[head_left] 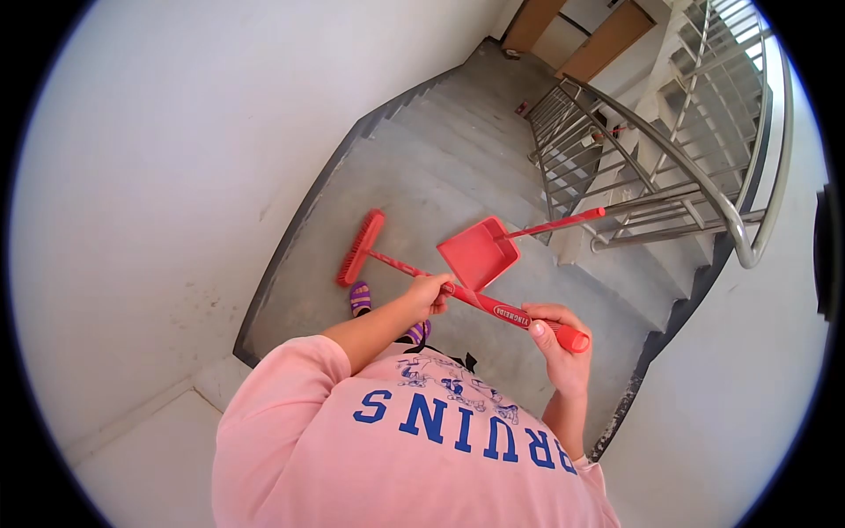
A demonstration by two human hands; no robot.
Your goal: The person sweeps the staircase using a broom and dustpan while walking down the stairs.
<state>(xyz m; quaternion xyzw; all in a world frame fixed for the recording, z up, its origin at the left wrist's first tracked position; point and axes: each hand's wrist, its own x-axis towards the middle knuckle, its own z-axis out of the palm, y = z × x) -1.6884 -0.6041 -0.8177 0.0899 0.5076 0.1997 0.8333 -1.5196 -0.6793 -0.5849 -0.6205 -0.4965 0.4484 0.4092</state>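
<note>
A red broom (pixel 484 304) slants across the view, its bristled head (pixel 362 247) resting over the landing floor at the left. My left hand (pixel 429 296) is wrapped round the handle partway along. Near the thick top end of the same handle, my right hand (pixel 562 348) is closed, thumb on the near side. Just beyond the handle a red dustpan (pixel 484 251) lies on the floor, its long handle (pixel 554 223) pointing right toward the railing. Neither hand touches the dustpan.
Concrete steps (pixel 458 158) lead away from the landing toward a wooden door (pixel 607 42). A metal railing (pixel 651 167) runs along the right, beside another flight (pixel 695 97). A white wall (pixel 194 158) stands at the left. Purple sandals (pixel 360 297) show below the broom head.
</note>
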